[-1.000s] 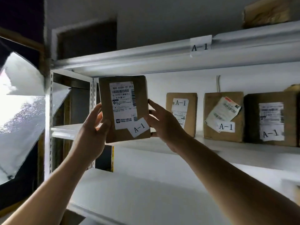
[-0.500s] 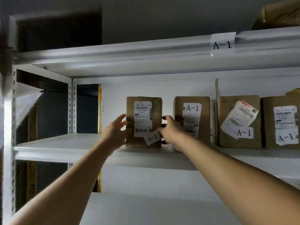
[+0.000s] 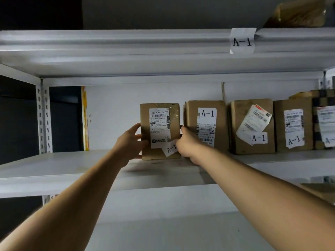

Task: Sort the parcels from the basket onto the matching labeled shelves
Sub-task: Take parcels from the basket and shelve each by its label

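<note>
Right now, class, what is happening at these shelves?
A person is setting a cardboard parcel marked A-1 upright on the white shelf, at the left end of a row of other A-1 parcels. The left hand holds its left edge; the right hand grips its right side. The shelf tag above also reads A-1.
</note>
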